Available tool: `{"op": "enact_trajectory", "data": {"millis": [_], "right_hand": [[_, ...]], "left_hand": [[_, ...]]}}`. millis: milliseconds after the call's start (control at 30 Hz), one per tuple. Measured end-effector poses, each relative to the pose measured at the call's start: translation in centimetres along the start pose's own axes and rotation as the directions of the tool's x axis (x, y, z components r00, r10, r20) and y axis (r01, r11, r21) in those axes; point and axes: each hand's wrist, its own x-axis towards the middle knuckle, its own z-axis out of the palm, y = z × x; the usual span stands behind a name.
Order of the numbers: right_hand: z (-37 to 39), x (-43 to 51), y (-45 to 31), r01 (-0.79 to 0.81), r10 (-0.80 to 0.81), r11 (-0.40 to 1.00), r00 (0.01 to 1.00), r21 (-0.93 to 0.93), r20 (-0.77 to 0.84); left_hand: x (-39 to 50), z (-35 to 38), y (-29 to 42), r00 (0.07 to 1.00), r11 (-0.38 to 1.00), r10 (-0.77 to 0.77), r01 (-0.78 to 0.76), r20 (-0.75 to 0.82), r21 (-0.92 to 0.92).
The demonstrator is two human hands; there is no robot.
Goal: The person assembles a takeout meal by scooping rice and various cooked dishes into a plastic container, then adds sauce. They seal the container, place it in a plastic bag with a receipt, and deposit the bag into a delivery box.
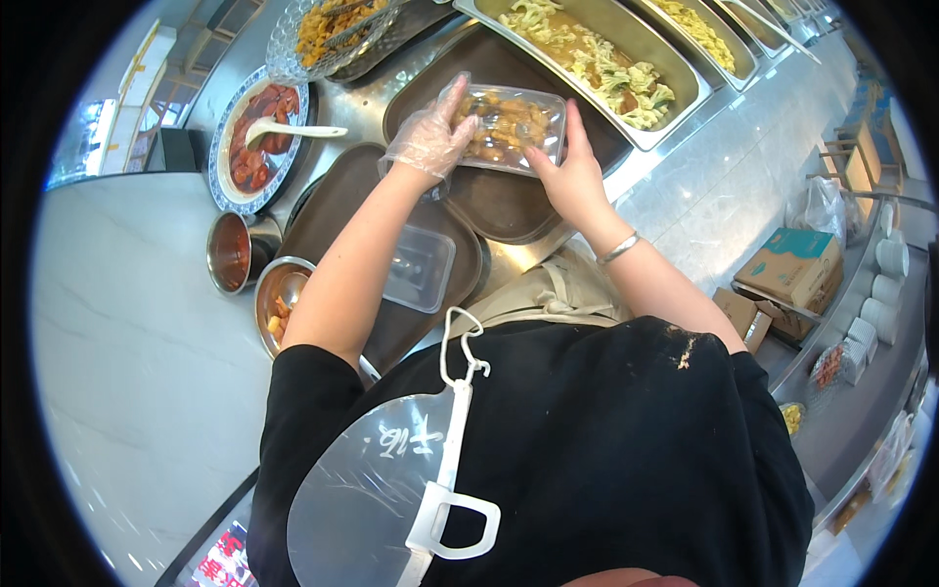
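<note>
Between both hands is a transparent plastic takeaway box (508, 121) of brownish-yellow food, above the brown trays. My left hand (438, 136), in a thin see-through disposable glove, grips its left end. At the opposite end, my right hand (568, 161) is bare, its thumb and fingers against the box's side. A silver bangle is on the right wrist. Below the hands, another transparent plastic box or lid (419, 268) lies on a brown tray (345, 194), partly behind my left forearm. A second brown tray (506, 205) extends beneath the held box.
Steel pans of cauliflower (623, 81) and yellow food (700, 33) line the far side. To the left are a blue-rimmed dish (215, 158) with a white spoon (308, 131), a steel pot (253, 246) and a steel bowl (265, 297). A glass bowl (286, 48) holds food and tongs.
</note>
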Motion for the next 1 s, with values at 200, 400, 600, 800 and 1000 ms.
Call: {"op": "enact_trajectory", "data": {"millis": [200, 400, 600, 800, 1000], "right_hand": [[-0.2, 0.4, -1.9, -0.395, 0.320, 0.690, 0.918, 0.607, 0.234], [-2.8, -1.9, -4.3, -0.375, 0.143, 0.622, 0.917, 0.687, 0.371], [-12.8, -3.9, -6.8, -0.415, 0.083, 0.487, 0.898, 0.768, 0.432], [-27.5, -6.3, -3.0, -0.313, 0.112, 0.495, 0.948, 0.810, 0.298], [-42.6, -8.4, 4.5, -0.200, 0.234, 0.520, 0.968, 0.831, 0.087]], "left_hand": [[-2.8, -0.8, 2.7, 0.966, 0.938, -0.257, 0.240, -0.034, -0.251], [-8.5, -5.4, 7.8, 0.917, 0.567, -0.391, 0.172, -0.080, -0.805], [-9.3, -6.7, 16.0, 0.945, 0.347, -0.320, 0.176, 0.060, -0.921], [-5.5, 0.1, 27.9, 0.919, -0.026, -0.168, 0.358, 0.357, -0.933], [0.8, 11.7, 41.7, 0.864, -0.048, 0.064, 0.502, 0.499, -0.863]]}}
